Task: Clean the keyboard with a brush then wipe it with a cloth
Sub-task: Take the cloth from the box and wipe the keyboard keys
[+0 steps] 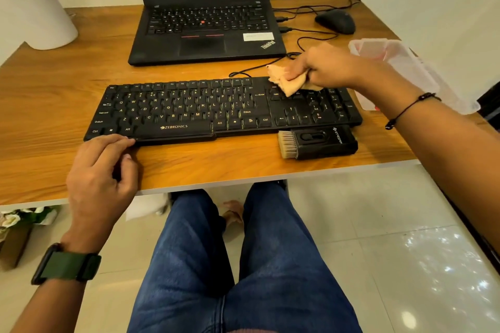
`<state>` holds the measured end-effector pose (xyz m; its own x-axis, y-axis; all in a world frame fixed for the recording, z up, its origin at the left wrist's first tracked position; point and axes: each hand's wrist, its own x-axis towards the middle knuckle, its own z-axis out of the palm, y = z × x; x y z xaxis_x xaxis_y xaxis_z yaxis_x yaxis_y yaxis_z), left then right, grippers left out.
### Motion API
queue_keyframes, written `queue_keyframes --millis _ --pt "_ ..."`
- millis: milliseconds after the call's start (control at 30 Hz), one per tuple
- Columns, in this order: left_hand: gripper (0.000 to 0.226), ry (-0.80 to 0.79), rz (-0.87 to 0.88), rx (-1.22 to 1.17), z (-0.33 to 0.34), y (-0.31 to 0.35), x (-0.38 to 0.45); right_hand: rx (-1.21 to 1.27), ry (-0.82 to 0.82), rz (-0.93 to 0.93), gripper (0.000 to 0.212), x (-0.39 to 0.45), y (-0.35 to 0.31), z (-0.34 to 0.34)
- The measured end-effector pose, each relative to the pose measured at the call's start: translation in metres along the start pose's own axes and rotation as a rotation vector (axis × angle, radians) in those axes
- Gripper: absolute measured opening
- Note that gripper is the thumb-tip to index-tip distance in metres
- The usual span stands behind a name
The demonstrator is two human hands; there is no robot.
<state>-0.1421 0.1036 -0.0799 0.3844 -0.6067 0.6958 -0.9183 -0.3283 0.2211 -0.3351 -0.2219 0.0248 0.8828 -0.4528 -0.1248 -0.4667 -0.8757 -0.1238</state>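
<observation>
At the near edge of the wooden desk [54, 105]: black Zebronics keyboard [216, 108], lying flat, parallel to the edge. Tan cloth [286, 81], bunched, pressed on the keyboard's upper right keys. Right hand [332, 67], arm reaching in from the right, fingers curled round the cloth, gripping it. Left hand [102, 170], fingers loosely bent, holding nothing, fingertips touching the keyboard's front left corner; green-strapped watch [67, 265] on the wrist. Black brush [316, 143], bristles pointing left, lying just in front of the keyboard's right end. Behind: open ThinkPad laptop [203, 21], black mouse [335, 21], clear plastic container [400, 67], white plant pot [35, 13].
</observation>
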Motion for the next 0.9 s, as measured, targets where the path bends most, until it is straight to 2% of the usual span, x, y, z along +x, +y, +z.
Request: queue_keyframes --millis 167,300,633,733,800,900 --pt "0.028 0.003 0.005 -0.004 0.0 0.002 0.0 -0.031 0.039 0.124 0.043 -0.017 0.023 -0.006" --pt "0.03 -0.001 -0.004 -0.013 0.0 0.002 0.001 0.012 0.205 0.21 0.043 -0.02 0.016 -0.003" --pt "0.032 -0.076 -0.069 -0.002 -0.003 0.002 -0.001 0.045 0.125 0.195 0.038 -0.049 -0.012 0.007" --pt "0.035 -0.12 -0.092 0.013 -0.004 0.002 0.001 0.102 0.174 0.212 0.039 -0.05 -0.01 0.004" --pt "0.035 -0.094 -0.071 0.033 -0.005 0.01 0.006 0.106 0.236 0.218 0.04 -0.05 -0.007 0.007" --pt "0.04 -0.135 0.087 0.048 0.0 0.033 0.024 0.074 0.31 0.199 0.045 -0.045 -0.003 0.016"
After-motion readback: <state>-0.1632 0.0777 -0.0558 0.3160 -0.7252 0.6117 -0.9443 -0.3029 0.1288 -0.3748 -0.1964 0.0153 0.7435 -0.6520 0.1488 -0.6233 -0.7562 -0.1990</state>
